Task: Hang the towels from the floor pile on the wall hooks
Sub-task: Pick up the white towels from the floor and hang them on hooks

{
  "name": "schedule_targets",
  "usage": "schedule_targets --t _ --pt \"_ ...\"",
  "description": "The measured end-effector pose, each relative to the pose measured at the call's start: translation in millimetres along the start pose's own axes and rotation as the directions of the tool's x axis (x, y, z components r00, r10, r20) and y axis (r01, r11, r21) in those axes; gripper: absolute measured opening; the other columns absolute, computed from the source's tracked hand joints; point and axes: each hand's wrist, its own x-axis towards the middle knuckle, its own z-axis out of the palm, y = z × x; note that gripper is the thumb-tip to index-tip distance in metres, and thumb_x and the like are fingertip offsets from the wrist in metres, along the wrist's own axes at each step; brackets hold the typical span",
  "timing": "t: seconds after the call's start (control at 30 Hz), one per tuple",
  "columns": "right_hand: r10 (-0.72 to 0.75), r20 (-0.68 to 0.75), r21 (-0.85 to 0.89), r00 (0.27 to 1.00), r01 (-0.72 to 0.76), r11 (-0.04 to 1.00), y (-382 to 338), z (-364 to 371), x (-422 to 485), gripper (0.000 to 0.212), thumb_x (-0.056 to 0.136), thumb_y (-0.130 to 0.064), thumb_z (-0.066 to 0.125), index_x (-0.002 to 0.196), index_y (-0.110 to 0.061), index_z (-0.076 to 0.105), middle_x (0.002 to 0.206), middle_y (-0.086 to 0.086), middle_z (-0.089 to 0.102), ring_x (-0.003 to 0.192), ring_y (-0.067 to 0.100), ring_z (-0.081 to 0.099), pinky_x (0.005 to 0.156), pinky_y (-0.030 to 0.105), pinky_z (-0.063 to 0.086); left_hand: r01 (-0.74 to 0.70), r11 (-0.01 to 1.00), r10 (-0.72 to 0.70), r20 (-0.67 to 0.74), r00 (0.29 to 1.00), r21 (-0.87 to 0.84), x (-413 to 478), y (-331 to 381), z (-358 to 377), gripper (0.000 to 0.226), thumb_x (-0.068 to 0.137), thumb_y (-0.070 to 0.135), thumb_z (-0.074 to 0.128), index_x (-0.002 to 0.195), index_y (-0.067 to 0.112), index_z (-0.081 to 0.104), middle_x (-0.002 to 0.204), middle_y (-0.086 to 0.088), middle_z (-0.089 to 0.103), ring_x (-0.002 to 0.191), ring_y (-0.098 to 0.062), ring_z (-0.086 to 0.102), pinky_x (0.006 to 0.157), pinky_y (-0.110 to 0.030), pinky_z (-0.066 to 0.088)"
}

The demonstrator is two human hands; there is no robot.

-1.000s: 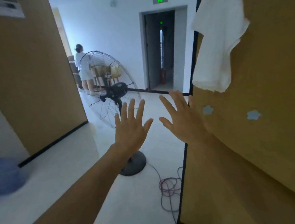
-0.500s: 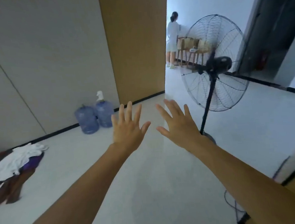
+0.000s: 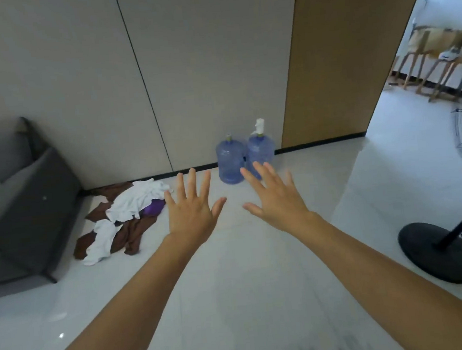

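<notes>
A: Two hands first: left hand [image 3: 191,214] and right hand [image 3: 277,201], both raised palm-down over the floor [image 3: 248,285], fingers straight and spread wide, holding nothing.

B: Location of stock?

A: Towel pile [image 3: 124,215], on the floor ahead and to the left, well apart from both hands, beside grey sofa [image 3: 23,209] and against the foot of the wall [image 3: 214,64]. Contents: white towel [image 3: 134,201] on top, brown towels [image 3: 134,233] beneath and sprawling forward, purple piece [image 3: 153,208] peeking out at the right edge.

B: Handling notes?

A: Probably light, soft, limp; no breakage risk. Tangled, so likely to drag neighbours along. Best hold: pinch on the bunched top of the white towel, lifted clear, then shaken loose to find an edge for hanging.

B: And wall hooks?

A: Not in view. Also listed: two blue water bottles [image 3: 230,161] against the wall, fan base [image 3: 437,251] at right.
</notes>
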Motion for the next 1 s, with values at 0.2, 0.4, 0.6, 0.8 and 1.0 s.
schedule_targets --t 0.2,0.4,0.6,0.8,1.0 --pt "-0.126 0.049 0.048 0.991 0.124 0.991 -40 55 123 0.078 0.095 -0.062 0.035 0.151 -0.035 -0.011 0.162 0.002 -0.009 0.149 0.025 -0.008 0.116 0.058 -0.001 0.136 0.990 -0.139 0.054 0.989 0.049 64 -81 44 0.073 0.095 0.063 0.019 0.156 0.027 0.002 0.163 -0.007 0.000 0.149 -0.033 -0.001 0.115 -0.058 0.013" --pt "-0.261 0.070 0.118 0.963 0.251 0.961 -63 104 263 0.082 0.092 -0.064 0.037 0.151 -0.035 -0.012 0.162 0.002 -0.009 0.149 0.026 -0.006 0.115 0.057 0.000 0.274 0.952 -0.290 0.114 0.950 0.133 165 -151 83 0.074 0.093 0.068 0.012 0.155 0.030 -0.003 0.164 -0.005 -0.004 0.150 -0.032 -0.004 0.118 -0.058 0.011" --pt "-0.369 0.103 0.164 0.924 0.350 0.922 -74 144 389 0.085 0.090 -0.066 0.040 0.152 -0.035 -0.010 0.162 0.002 -0.007 0.149 0.026 -0.006 0.116 0.056 0.001 0.367 0.907 -0.404 0.184 0.896 0.206 252 -195 115 0.073 0.094 0.068 0.012 0.155 0.031 -0.003 0.164 -0.004 -0.004 0.150 -0.032 -0.005 0.118 -0.058 0.010" --pt "-0.443 0.121 0.173 0.888 0.421 0.890 -92 178 499 0.083 0.092 -0.062 0.042 0.152 -0.033 -0.008 0.162 0.004 -0.003 0.149 0.027 -0.003 0.115 0.057 0.006 0.442 0.874 -0.480 0.218 0.850 0.200 330 -245 154 0.073 0.094 0.069 0.013 0.155 0.032 -0.001 0.164 -0.005 -0.002 0.150 -0.032 -0.003 0.118 -0.058 0.009" --pt "-0.514 0.151 0.159 0.844 0.492 0.856 -133 230 615 0.084 0.092 -0.062 0.043 0.153 -0.033 -0.007 0.162 0.003 -0.002 0.149 0.027 -0.002 0.115 0.057 0.005 0.485 0.846 -0.530 0.266 0.805 0.220 402 -318 211 0.073 0.093 0.070 0.010 0.154 0.032 -0.003 0.164 -0.005 -0.002 0.149 -0.034 -0.003 0.117 -0.060 0.012"
